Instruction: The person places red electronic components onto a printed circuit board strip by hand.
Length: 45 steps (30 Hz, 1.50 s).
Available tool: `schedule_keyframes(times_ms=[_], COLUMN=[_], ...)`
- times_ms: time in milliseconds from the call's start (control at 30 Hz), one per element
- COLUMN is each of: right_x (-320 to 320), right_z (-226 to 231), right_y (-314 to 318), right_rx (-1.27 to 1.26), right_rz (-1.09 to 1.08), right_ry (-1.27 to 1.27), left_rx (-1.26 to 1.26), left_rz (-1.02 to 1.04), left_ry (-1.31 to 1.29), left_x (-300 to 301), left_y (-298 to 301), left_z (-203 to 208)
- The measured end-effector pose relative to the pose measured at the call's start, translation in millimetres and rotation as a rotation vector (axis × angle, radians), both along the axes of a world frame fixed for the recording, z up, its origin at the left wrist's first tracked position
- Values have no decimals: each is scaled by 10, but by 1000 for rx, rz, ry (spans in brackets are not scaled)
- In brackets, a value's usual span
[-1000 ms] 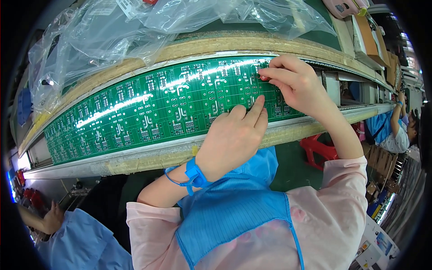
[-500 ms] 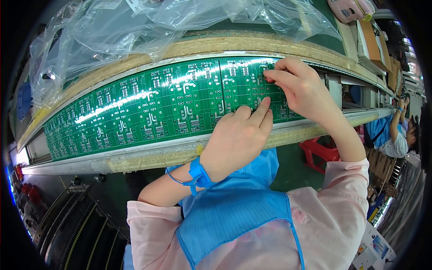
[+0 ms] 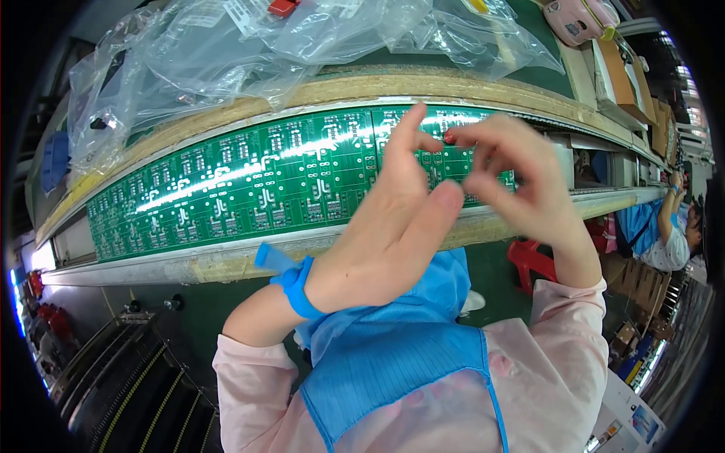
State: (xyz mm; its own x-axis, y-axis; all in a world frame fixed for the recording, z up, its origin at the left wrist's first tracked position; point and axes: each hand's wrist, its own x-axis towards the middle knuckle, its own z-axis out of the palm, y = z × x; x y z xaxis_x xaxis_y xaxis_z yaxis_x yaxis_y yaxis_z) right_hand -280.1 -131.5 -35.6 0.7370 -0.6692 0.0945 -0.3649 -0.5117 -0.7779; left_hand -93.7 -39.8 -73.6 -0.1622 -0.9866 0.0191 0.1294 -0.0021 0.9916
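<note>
My left hand [image 3: 381,238], a blue band [image 3: 298,283] round its wrist, is raised over the green circuit boards [image 3: 264,181], thumb and index finger spread apart. Facing it is my right hand [image 3: 529,177], smeared by motion, its fingers bent and its thumb away from the index fingertip. A small red component [image 3: 448,136] shows between that fingertip and a bent finger of my left hand. Whether it is held or sits on the board behind cannot be made out. The boards lie end to end between the rails, and my hands cover part of the right one.
Clear plastic bags [image 3: 226,60] lie along the far side, with a red object [image 3: 283,7] on them. A pink case [image 3: 580,19] and cardboard boxes [image 3: 623,79] stand at far right. Below the near rail [image 3: 226,264] are a red stool [image 3: 531,264] and a black rack [image 3: 128,377]. Another person [image 3: 657,234] is at right.
My left hand has lifted off the board and turned, its thumb and index finger now spread. My right hand's pinch has loosened and it has moved slightly right and down.
</note>
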Motion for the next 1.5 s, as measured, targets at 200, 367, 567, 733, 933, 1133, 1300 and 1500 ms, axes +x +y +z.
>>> schedule_keyframes(times_ms=[200,367,567,733,933,1133,1300,1500], right_x=[102,-143,-356,-473,-599,-653,-438,-295], right_z=[0,25,-133,-99,-160,-280,-304,-438], right_y=[249,130,-33,-111,-195,-171,-132,-72], right_rx=[-35,-150,139,263,522,303,-106,-473], right_rz=[146,-13,-287,-131,-95,-146,-101,-62], right_ry=[-27,-7,-19,20,-199,-145,58,142], left_rx=[458,-183,-593,-491,-449,-706,-513,-513], left_rz=[-63,116,540,545,569,512,90,125], left_ry=[636,-377,-1248,-1357,-1608,-1071,-839,-908], left_x=[-15,491,1446,1432,1453,619,-46,-291], left_y=[-126,-620,-1608,-1692,-1563,-743,31,153], left_z=[250,288,-474,-574,-407,155,-93,-440])
